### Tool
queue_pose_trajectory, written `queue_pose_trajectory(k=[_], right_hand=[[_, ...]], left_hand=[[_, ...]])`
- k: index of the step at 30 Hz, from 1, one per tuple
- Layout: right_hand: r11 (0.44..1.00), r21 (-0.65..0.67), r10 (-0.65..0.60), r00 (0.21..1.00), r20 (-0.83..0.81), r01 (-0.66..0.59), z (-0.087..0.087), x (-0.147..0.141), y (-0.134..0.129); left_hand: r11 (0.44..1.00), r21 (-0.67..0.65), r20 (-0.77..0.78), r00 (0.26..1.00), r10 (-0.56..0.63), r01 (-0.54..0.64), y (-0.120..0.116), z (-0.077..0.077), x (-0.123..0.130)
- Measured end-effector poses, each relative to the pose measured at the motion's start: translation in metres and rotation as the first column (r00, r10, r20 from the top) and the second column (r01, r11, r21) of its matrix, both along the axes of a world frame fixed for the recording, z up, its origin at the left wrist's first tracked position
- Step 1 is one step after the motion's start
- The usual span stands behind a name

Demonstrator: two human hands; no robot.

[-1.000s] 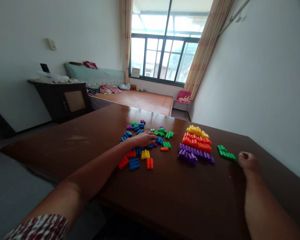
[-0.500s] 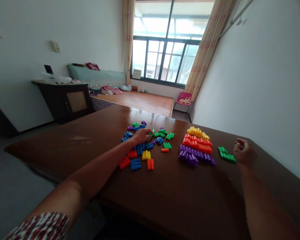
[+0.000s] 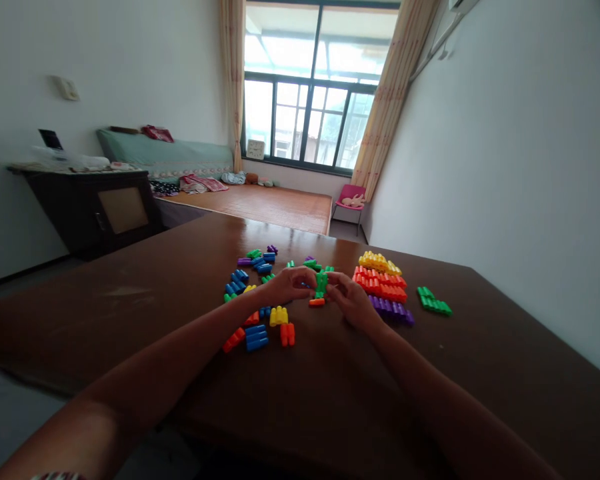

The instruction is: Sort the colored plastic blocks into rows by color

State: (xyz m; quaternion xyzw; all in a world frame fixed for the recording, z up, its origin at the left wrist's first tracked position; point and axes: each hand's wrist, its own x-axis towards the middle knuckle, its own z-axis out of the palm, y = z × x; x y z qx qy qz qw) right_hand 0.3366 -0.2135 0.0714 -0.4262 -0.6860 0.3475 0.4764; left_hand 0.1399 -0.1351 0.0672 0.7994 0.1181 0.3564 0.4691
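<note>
Green blocks (image 3: 321, 284) are held upright between my two hands above the table's middle. My left hand (image 3: 293, 283) pinches them from the left with curled fingers. From the right, my right hand (image 3: 349, 297) has its fingertips closed on them. Just below lies one orange piece (image 3: 317, 303). Loose blue (image 3: 257, 338), yellow (image 3: 279, 316) and orange-red blocks (image 3: 287, 335) lie left of and below my left hand. Right of my hands are joined rows in yellow (image 3: 380, 262), orange-red (image 3: 381, 283) and purple (image 3: 393, 311), partly hidden by my right hand. Farther right sits a green group (image 3: 434, 301).
The brown table (image 3: 300, 393) has its far edge before a low bed (image 3: 260, 205). A dark cabinet (image 3: 123, 207) stands at the left. A pink chair (image 3: 350, 198) is beyond the table, near the right wall.
My right hand has moved left from beside the green group to the middle. My left hand has lifted green blocks, and both hands now hold them. The view has shifted slightly right.
</note>
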Motion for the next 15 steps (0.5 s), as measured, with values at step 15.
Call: queue_pose_trajectory(k=[15], right_hand=[[0.214,0.0,-0.967,0.212,0.143,0.977,-0.043,0.326,-0.01]], left_hand=[[0.851,-0.051,-0.043,0.852,0.521,-0.523,0.042,0.013,-0.072]])
